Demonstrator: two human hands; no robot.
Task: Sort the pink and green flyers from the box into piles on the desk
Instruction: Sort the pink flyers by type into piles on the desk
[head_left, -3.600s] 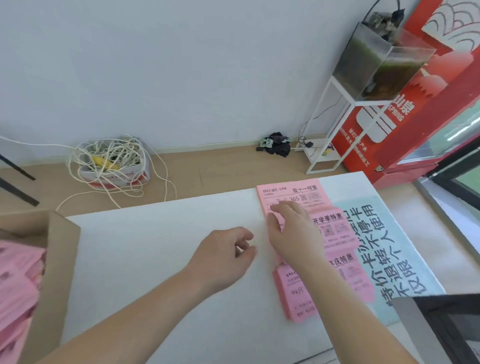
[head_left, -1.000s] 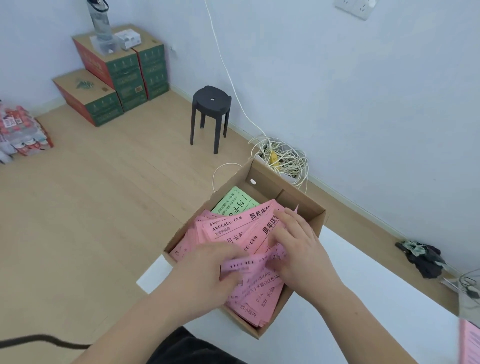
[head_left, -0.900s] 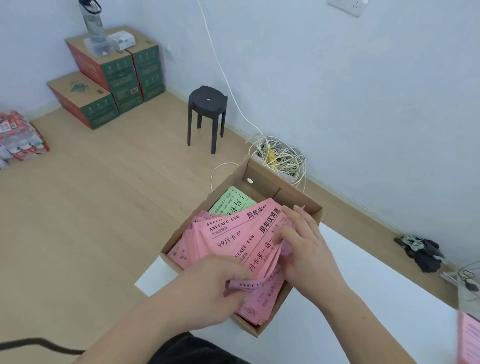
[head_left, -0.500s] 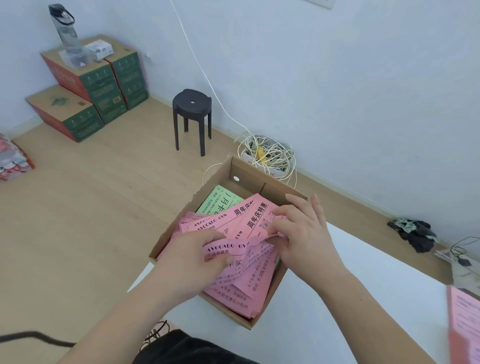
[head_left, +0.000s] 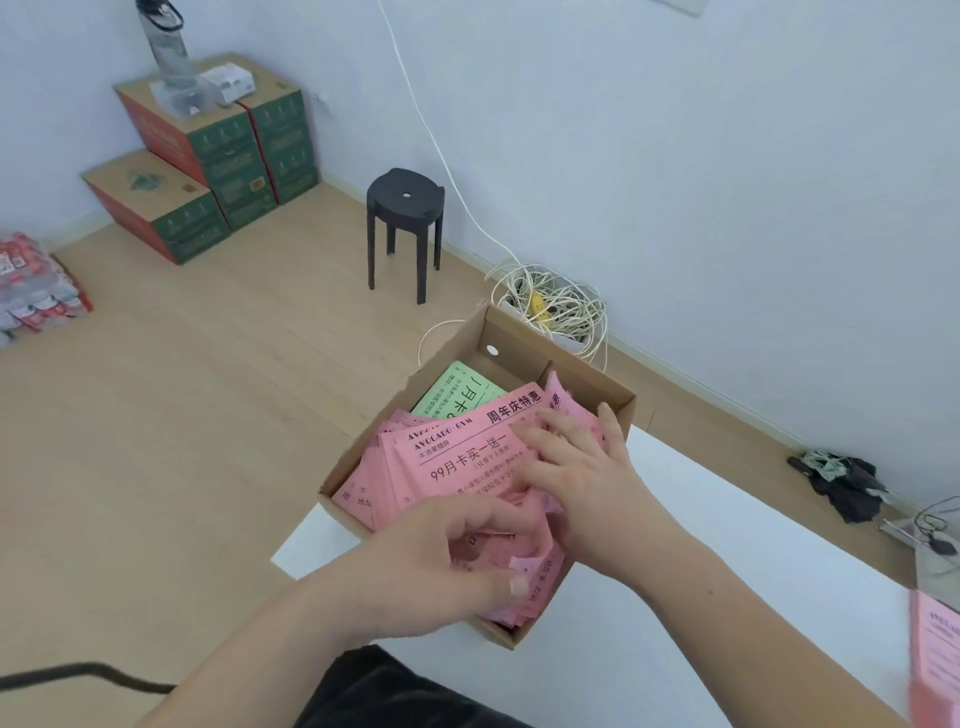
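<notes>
Cardboard box (head_left: 589, 387) sits at the left corner of the white surface (head_left: 727, 561), close to the edge. It is packed with pink flyers (head_left: 457, 460), loosely fanned, black print facing up. One green flyer (head_left: 460, 389) shows at the far left of the box, partly under the pink ones.

Both hands are in the box. Left hand (head_left: 441, 564): fingers curled, thumb opposed, pinching a bunch of pink flyers at the near end; sheets crumple between thumb and fingers. Right hand (head_left: 587, 480): fingers spread and mostly straight, laid flat on top of the pink flyers toward the right wall of the box. Whether anything is caught under the palm cannot be told.

A pink pile (head_left: 935, 647) lies on the surface at the right edge of view, cut off and blurred.

On the floor: black stool (head_left: 405, 208), tangle of pale cable (head_left: 553, 306) by the wall, stacked cartons (head_left: 218, 156) in the corner with a bottle (head_left: 166, 47) on top, dark cloth (head_left: 844, 480) by the wall on the right.
</notes>
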